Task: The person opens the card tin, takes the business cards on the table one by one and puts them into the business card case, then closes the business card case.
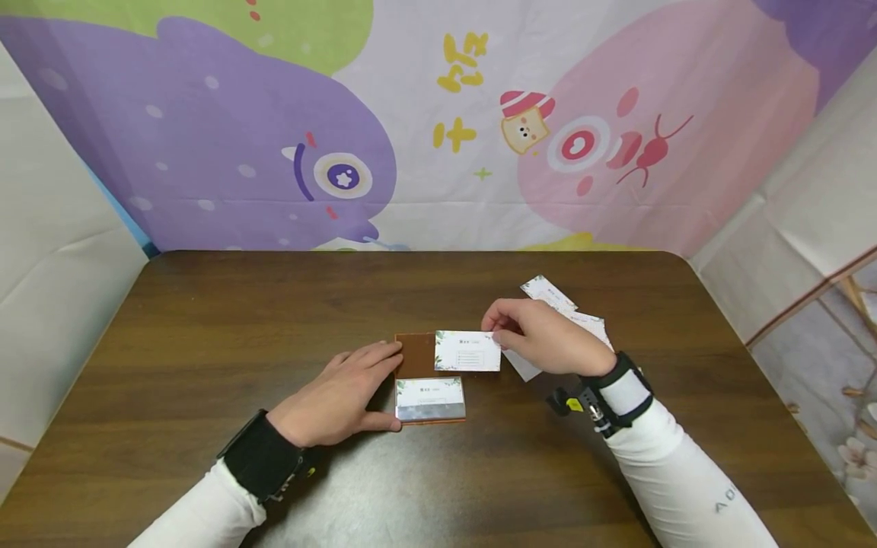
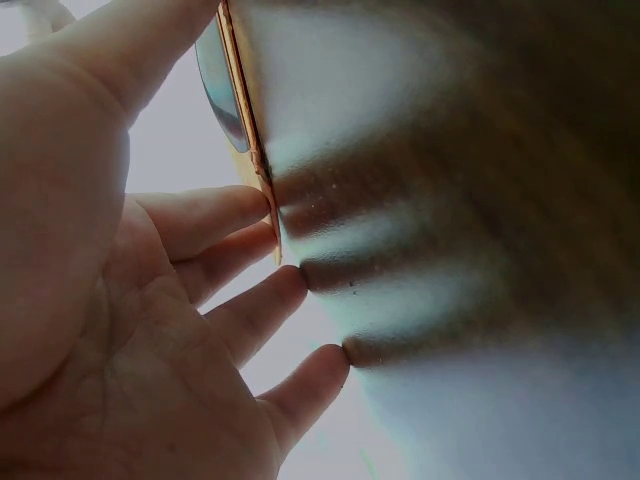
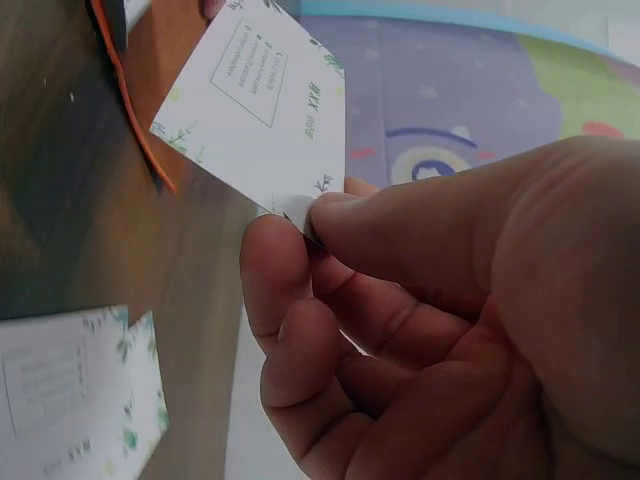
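Card [image 1: 468, 352], corner behind right fingers [image 3: 277, 262]

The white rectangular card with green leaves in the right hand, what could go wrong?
The right hand pinches the white rectangular paper card by one end, so it might bend or slip. The brown flat card holder could slide if the left hand at its left edge lifts. The loose white printed cards by the right hand might get nudged.

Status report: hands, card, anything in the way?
Left hand touching left side of brown card holder. Right hand, pinch grip on business card near one corner. Loose cards right of holder, not between it and held card.
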Available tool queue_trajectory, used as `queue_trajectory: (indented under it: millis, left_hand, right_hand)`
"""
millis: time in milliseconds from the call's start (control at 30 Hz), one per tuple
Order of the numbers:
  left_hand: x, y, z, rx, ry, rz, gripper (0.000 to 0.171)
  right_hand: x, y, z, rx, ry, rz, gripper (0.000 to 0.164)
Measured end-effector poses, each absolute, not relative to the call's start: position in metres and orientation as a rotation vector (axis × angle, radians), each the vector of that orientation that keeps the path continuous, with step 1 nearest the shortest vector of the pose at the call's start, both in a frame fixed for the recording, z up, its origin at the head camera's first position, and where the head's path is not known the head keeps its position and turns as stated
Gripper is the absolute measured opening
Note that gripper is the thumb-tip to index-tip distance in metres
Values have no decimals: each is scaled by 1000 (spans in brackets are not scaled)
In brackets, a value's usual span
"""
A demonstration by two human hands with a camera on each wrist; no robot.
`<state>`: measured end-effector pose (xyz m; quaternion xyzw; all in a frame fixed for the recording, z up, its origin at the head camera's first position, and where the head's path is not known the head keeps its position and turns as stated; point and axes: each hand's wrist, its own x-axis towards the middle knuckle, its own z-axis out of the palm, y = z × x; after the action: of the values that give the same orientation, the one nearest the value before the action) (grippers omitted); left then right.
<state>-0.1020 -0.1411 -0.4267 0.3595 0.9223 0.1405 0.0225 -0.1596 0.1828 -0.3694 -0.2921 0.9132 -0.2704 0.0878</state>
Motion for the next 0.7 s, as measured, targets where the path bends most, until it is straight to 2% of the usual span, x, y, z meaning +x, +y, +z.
queue_trajectory:
  millis: [700]
  left_hand:
    - [-105,-144,-424,1114,2841,443,92]
  right_hand:
    - [-162,141,-386,-978,2635,-786,12]
